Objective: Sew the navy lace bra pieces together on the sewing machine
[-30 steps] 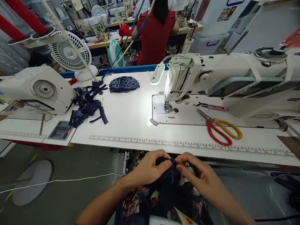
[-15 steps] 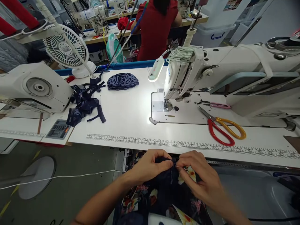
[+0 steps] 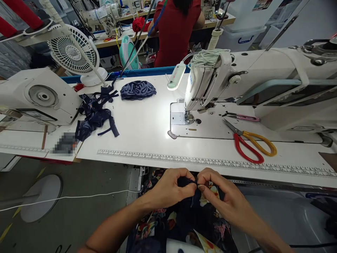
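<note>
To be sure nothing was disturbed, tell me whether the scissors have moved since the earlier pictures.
No. The scissors show no shift either way against the sewing machine's base plate; their blade tips still lie over it.

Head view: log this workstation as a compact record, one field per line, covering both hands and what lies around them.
left hand: thumb and fingers pinching dark fabric
right hand: fingertips at the fabric's edge; exact grip too small to tell
machine: white sewing machine, beyond the hands
tools: scissors with one red and one yellow handle; pink-handled tool
cloth on table: patterned piece; dark strips in a heap
background: person in red
</note>
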{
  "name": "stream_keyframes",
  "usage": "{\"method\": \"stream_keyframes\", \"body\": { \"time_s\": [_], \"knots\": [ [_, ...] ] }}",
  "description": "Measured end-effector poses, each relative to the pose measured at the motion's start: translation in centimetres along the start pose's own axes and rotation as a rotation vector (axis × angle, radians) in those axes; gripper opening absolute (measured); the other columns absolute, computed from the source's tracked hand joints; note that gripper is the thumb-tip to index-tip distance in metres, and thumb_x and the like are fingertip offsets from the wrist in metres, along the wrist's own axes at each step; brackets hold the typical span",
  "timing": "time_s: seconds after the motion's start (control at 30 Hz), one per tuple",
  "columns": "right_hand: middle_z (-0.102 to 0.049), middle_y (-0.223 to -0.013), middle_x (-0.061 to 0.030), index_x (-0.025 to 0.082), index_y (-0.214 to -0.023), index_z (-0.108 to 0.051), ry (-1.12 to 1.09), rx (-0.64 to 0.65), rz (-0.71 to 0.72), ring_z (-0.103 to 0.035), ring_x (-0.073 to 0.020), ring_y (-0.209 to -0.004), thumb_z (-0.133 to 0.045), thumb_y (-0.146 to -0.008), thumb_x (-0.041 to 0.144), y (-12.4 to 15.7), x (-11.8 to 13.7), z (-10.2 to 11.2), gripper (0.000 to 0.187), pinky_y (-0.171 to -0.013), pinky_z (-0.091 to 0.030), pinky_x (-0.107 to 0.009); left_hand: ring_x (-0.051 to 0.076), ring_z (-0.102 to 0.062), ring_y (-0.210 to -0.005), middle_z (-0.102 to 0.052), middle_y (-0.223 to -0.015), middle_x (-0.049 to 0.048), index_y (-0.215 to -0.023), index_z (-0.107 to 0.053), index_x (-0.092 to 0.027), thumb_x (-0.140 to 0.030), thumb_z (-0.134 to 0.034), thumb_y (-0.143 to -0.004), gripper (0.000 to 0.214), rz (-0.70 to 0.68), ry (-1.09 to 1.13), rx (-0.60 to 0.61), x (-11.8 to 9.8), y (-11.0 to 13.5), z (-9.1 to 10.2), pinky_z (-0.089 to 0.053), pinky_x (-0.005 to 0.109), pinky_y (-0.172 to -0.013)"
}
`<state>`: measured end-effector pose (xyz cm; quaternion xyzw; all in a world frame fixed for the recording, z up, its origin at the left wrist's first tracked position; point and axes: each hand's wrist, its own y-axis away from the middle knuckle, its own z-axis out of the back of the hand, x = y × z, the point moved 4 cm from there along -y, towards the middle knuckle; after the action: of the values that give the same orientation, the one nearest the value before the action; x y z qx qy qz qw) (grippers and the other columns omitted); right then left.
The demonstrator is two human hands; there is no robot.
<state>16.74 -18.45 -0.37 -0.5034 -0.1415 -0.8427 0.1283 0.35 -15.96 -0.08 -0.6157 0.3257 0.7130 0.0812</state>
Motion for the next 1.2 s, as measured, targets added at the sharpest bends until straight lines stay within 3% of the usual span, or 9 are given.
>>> {"method": "stream_keyframes", "body": {
  "time_s": [0.17,0.43,0.67,0.8,0.87,0.93,1.0,1.07,1.2],
  "knots": [
    [-0.053,-0.079,-0.0005,0.024,-0.084,-0.055,-0.096,0.036,-0.152,-0.048,-0.0132,-0.066,-0.047,-0.094,0.041,0.0,-0.1,0.0,0.021,-0.053,-0.041,-0.025,0.008,-0.036,-0.059,-0.047,-0.065,-0.0039,-0.082,-0.063,-0.015,-0.021,-0.059,-0.078,0.008,-0.046,-0.023,0.011,-0.2,0.0,-0.2,-0.029,0.021,-0.054],
    [-0.056,-0.088,-0.0015,0.024,-0.092,-0.057,-0.239,0.091,-0.197,-0.054,-0.0155,-0.082,-0.054,-0.092,0.041,-0.3,0.0,0.3,0.017,-0.071,-0.047,-0.028,0.009,-0.045,-0.064,-0.056,-0.071,-0.0027,-0.082,-0.066,-0.016,-0.022,-0.065,-0.079,0.007,-0.156,-0.153,0.001,-1.0,0.6,0.1,-0.034,0.02,-0.06],
    [-0.052,-0.086,-0.0006,0.023,-0.092,-0.054,-0.324,0.169,-0.148,-0.049,-0.0136,-0.078,-0.054,-0.092,0.047,-1.1,1.5,-1.1,0.024,-0.068,-0.043,-0.026,0.01,-0.045,-0.066,-0.055,-0.069,-0.0014,-0.079,-0.066,-0.015,-0.035,-0.067,-0.084,0.021,-0.135,0.116,-0.008,0.7,1.4,1.0,-0.035,0.021,-0.064],
    [-0.05,-0.078,0.0029,0.021,-0.082,-0.051,-0.256,0.238,-0.086,-0.045,-0.0113,-0.072,-0.057,-0.089,0.034,-3.5,3.8,-3.7,0.016,-0.065,-0.038,-0.024,0.011,-0.047,-0.066,-0.055,-0.07,-0.0011,-0.078,-0.062,-0.015,-0.038,-0.064,-0.085,0.024,-0.05,0.133,-0.132,0.9,3.4,4.7,-0.037,0.022,-0.063],
    [-0.044,-0.068,0.0049,0.02,-0.073,-0.047,-0.267,0.245,-0.038,-0.038,-0.0095,-0.064,-0.058,-0.088,0.033,-6.3,5.7,-4.7,0.023,-0.058,-0.033,-0.024,0.013,-0.051,-0.07,-0.058,-0.074,-0.0009,-0.082,-0.062,-0.016,-0.037,-0.062,-0.086,0.021,-0.044,-0.056,-0.188,-1.7,4.2,7.7,-0.039,0.022,-0.064],
    [-0.044,-0.066,0.0047,0.019,-0.072,-0.049,-0.383,0.244,0.031,-0.039,-0.0091,-0.062,-0.062,-0.085,0.042,-9.8,7.8,-4.9,0.029,-0.055,-0.033,-0.023,0.015,-0.056,-0.081,-0.063,-0.083,0.0001,-0.084,-0.064,-0.019,-0.031,-0.057,-0.089,0.015,-0.139,-0.417,-0.247,-6.1,4.2,10.8,-0.042,0.024,-0.073],
    [-0.048,-0.066,0.0042,0.02,-0.08,-0.052,-0.516,0.196,0.016,-0.043,-0.0088,-0.056,-0.061,-0.082,0.057,-13.2,8.8,-4.1,0.039,-0.051,-0.036,-0.023,0.016,-0.057,-0.082,-0.063,-0.086,-0.0008,-0.085,-0.064,-0.021,-0.027,-0.053,-0.089,0.013,-0.25,-0.795,-0.363,-10.5,2.5,13.2,-0.041,0.025,-0.075],
    [-0.047,-0.06,0.0048,0.02,-0.081,-0.05,-0.494,0.105,-0.031,-0.041,-0.0085,-0.048,-0.053,-0.083,0.066,-15.7,8.1,-2.5,0.045,-0.044,-0.034,-0.023,0.017,-0.056,-0.084,-0.064,-0.088,-0.0011,-0.086,-0.066,-0.023,-0.025,-0.052,-0.087,0.014,-0.276,-1.021,-0.443,-12.7,-0.8,14.1,-0.04,0.026,-0.075],
    [-0.042,-0.045,0.0052,0.023,-0.062,-0.041,-0.251,-0.028,-0.093,-0.035,-0.0091,-0.038,-0.051,-0.085,0.057,-16.4,2.9,1.3,0.043,-0.039,-0.026,-0.024,0.017,-0.057,-0.083,-0.065,-0.087,-0.0004,-0.081,-0.067,-0.023,-0.018,-0.055,-0.084,0.013,-0.293,-1.005,-0.29,-9.9,-9.3,11.4,-0.04,0.027,-0.074]
  ]
}}
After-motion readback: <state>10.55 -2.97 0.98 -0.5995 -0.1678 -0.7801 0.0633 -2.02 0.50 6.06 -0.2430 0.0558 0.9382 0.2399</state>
